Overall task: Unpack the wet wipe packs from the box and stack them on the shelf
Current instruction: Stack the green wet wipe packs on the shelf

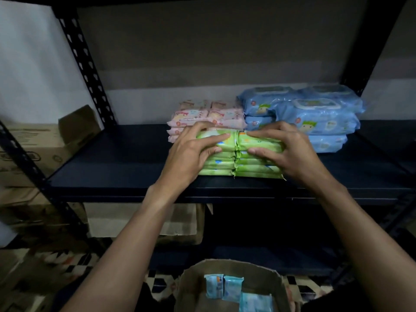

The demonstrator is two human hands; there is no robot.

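Both hands are up on the dark shelf (126, 158), clamped on the green wet wipe packs (222, 165). These stand in two low stacks side by side, touching down the middle, close to the shelf's front edge. The left hand (191, 152) covers the left stack, fingers curled over the top pack and thumb pressed against its front. The right hand (290, 152) does the same on the right stack, forefinger lying along the top and thumb on the front face. The hands are apart, with a strip of green showing between them.

Just behind the green stacks is a pile of pink packs (216, 117), and to its right a taller heap of bigger blue packs (315, 118) with flip lids on top. The blue heap sits just beside the right hand.

Down below, near the person's body, the open cardboard box (193, 280) holds a few pale blue packs (225, 288), some standing on edge. More cardboard cartons (33, 149) are stacked to the left of the rack, past its punched black upright (83, 64).
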